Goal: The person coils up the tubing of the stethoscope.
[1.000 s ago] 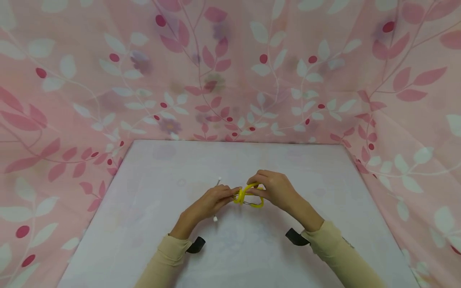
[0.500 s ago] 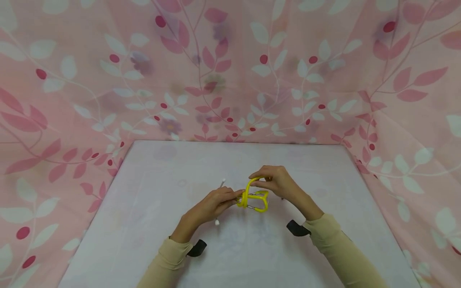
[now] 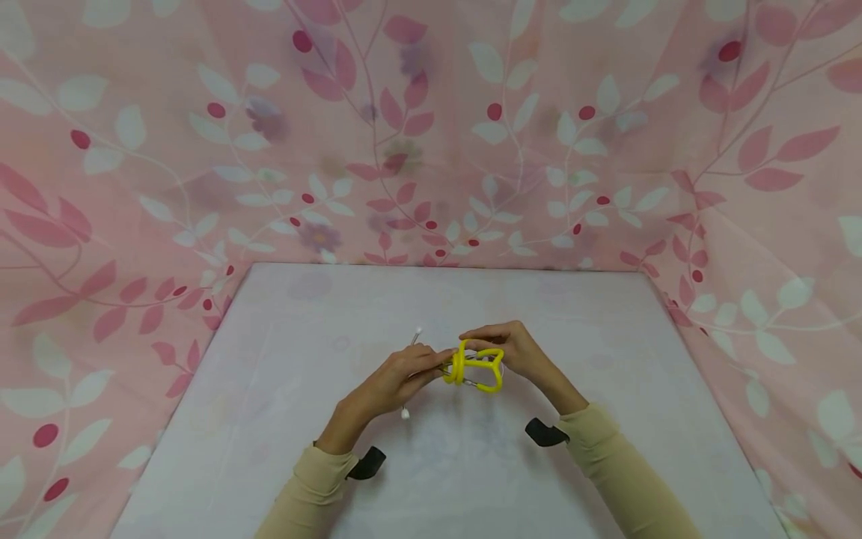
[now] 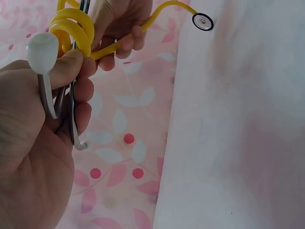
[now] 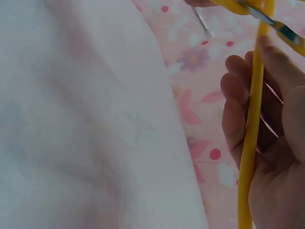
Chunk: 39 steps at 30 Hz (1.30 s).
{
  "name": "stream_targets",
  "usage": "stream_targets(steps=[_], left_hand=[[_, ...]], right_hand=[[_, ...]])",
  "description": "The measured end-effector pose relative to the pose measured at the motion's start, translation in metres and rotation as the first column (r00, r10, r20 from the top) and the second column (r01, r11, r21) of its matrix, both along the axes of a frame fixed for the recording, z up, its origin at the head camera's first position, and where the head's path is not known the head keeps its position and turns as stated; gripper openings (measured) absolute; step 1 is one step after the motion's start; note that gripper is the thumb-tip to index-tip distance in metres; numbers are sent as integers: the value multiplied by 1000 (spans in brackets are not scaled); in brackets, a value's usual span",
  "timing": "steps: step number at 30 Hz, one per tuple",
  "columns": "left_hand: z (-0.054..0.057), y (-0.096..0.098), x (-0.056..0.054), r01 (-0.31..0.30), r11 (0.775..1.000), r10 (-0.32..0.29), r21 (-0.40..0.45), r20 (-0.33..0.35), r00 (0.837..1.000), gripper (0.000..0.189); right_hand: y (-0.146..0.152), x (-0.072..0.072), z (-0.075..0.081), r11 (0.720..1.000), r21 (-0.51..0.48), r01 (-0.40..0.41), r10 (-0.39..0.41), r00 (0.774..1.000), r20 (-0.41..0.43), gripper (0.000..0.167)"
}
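A stethoscope with yellow tubing [image 3: 497, 367] is held above the table by both hands. My left hand [image 3: 397, 380] pinches its metal ear tubes and the yellow coils wound around them; a white ear tip [image 4: 41, 51] juts out beside the thumb in the left wrist view. Behind the coils, my right hand [image 3: 528, 361] holds the free length of tubing [image 5: 250, 138], which runs along the curled fingers and palm in the right wrist view. At the end of that length hangs the round chest piece [image 4: 203, 21]. In the head view the right fingertips are partly hidden by the coils.
A white-covered table [image 3: 323, 299] lies beneath the hands. Pink leaf-patterned cloth [image 3: 431, 135] hangs at the back and both sides. A black strap piece [image 3: 367, 463] sticks out at the left wrist, another [image 3: 544, 432] at the right.
My right hand first drew the tubing up and outward, then came down behind the coils, bringing the tubing over the ear tubes. The left hand keeps its hold and shifts only slightly.
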<state>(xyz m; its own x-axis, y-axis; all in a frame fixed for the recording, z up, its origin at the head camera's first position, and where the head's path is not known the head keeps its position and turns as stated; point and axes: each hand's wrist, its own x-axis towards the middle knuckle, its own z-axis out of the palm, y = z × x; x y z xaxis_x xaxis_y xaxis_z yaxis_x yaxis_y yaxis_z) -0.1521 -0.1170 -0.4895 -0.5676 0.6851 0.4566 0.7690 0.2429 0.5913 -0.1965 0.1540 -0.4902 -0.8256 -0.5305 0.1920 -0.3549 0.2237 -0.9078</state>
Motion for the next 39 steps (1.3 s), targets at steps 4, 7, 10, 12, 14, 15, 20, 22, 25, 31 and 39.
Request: stream_targets(steps=[4,7,10,12,14,15,20,22,25,31,39], left_hand=[[2,-1,0,-10,1000,10,20,12,1000,45],[3,-1,0,-23,999,23,27,14,1000,45],[3,-1,-1,-33,999,33,24,1,999,45],[3,-1,-2,-40,999,40,20,-10,999,45],[4,0,-4,-53,999,53,13,-29,998,45],[5,0,-4,-59,998,59,11,-37,998,46],[5,-1,-8,-98,995,98,2,-70,993,46],[5,-2,-9,-111,994,111,-3,-75,991,46],[4,-3,-10,-128,992,128,-4,-72,989,46],[1,-5,-14,-171,985,172,8,-45,984,46],[2,-14,-21,-270,963,270,-8,-24,963,47]], right_hand=[[-5,6,-12,995,-82,-60,59,998,-8,27],[-9,12,-18,987,-123,-107,102,994,-50,28],[-14,24,-13,994,-91,-54,49,997,-57,25],[-17,34,-7,999,-42,20,-21,999,-26,22],[-21,42,1,995,3,96,-96,995,21,23],[-23,45,3,992,16,122,-122,992,39,24],[-30,52,-7,986,-2,169,-169,985,21,27],[-31,53,-17,984,-30,176,-177,984,-15,28],[-32,54,-32,979,-50,197,-201,975,-90,33],[-35,59,-37,965,-7,261,-252,926,-282,33],[-38,75,-30,953,76,293,-218,840,-497,39]])
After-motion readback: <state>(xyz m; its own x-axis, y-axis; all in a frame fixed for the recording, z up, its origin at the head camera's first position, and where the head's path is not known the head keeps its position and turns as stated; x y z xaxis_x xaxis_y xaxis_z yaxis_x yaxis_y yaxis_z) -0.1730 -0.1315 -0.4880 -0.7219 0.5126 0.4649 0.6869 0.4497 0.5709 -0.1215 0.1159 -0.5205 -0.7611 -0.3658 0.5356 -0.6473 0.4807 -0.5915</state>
